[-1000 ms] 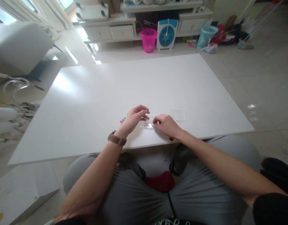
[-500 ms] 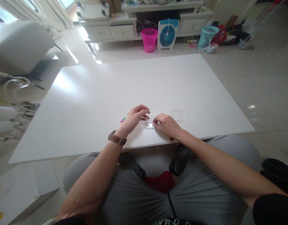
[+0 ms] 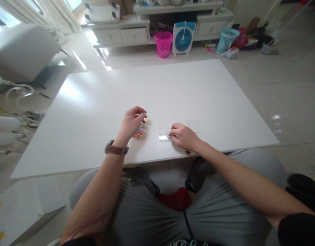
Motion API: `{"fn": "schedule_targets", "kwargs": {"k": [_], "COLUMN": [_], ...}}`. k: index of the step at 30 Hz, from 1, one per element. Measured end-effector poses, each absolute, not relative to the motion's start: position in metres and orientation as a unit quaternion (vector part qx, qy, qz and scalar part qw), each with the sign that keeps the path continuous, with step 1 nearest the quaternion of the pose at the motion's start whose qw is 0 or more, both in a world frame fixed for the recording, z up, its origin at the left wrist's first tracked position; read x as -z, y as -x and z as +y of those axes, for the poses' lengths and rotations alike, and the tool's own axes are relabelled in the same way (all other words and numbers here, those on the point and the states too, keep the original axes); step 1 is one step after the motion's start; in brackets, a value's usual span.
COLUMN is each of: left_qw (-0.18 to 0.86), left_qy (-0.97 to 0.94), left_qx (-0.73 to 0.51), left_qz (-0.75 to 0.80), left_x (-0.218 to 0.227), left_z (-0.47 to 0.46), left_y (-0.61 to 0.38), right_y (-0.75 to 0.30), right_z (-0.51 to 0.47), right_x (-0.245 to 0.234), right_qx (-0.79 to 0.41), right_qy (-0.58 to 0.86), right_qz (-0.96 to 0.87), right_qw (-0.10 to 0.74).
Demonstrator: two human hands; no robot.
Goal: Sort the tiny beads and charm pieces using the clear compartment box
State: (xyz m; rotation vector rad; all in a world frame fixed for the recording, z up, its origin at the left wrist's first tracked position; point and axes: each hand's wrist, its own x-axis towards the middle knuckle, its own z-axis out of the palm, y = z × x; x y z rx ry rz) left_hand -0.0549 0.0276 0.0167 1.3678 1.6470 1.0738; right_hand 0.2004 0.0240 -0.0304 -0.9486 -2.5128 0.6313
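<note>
My left hand (image 3: 133,123), a brown-strapped watch (image 3: 116,149) on its wrist, hovers beside the small colourful pieces (image 3: 139,133). Its fingers are loosely curled, with a gap between thumb and fingertips and nothing visible held. Pale round pieces (image 3: 147,121) lie just by its fingertips. My right hand (image 3: 182,134) is closed in a pinch over the right part of a clear plastic box (image 3: 162,133). Something small and pale shows at its fingertips, too small to name. The palm hides that end of the box.
On the white table (image 3: 147,89), a clear flat lid-like piece (image 3: 195,126) lies behind my right hand. A small dark-and-orange item (image 3: 188,151) sits at the near edge, under my right wrist. Beyond the table stand a pink basket (image 3: 163,44) and a blue fan (image 3: 183,38).
My left hand has moved left, away from the clear box to the colourful pieces, uncovering more of them and the box. My right hand has shifted slightly right and stays pinched at the box.
</note>
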Motion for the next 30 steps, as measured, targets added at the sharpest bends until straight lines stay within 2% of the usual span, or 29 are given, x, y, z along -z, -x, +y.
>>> {"fn": "schedule_targets", "kwargs": {"k": [4,11,21,30], "left_qw": [0.220,0.160,0.136,0.090], "left_qy": [-0.583,-0.618,-0.672,-0.686], "left_qx": [-0.295,-0.124,-0.135,-0.082], "left_qz": [0.724,0.760,0.716,0.717], "left_x": [-0.017,-0.004,0.019,0.023], "left_z": [0.027,0.028,0.033,0.032], "left_y": [0.071,0.080,0.066,0.060], "right_y": [-0.202,-0.202,-0.198,-0.197], "right_z": [0.025,0.025,0.023,0.024], "right_x": [0.027,0.024,0.021,0.020], "right_qx": [-0.221,-0.226,-0.219,-0.220], "right_qy": [0.355,0.358,0.356,0.352], "right_qz": [-0.881,-0.876,-0.878,-0.880], "right_qw": [0.223,0.229,0.233,0.232]}}
